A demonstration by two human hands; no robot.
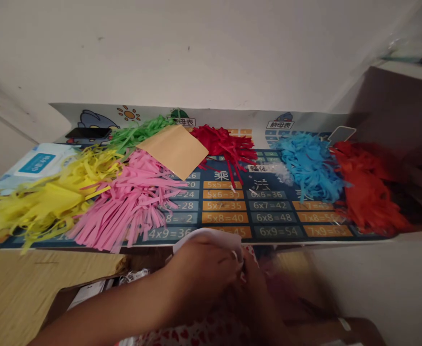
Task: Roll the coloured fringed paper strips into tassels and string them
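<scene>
My left hand reaches in from the left at the mat's front edge, its fingers curled around a pale, curved sheet whose material I cannot make out. Close against it on the right is my right hand, in shadow and blurred, with most of its fingers hidden. A bit of white material with red marks shows beside the right hand. Below both hands lies white material with red hearts. Just beyond them stretches the blue multiplication-table mat.
Shredded paper lies in piles: yellow, pink, green, dark red, blue and orange-red. A tan paper sheet overlaps some. A wipes pack and a phone sit left. A box stands below.
</scene>
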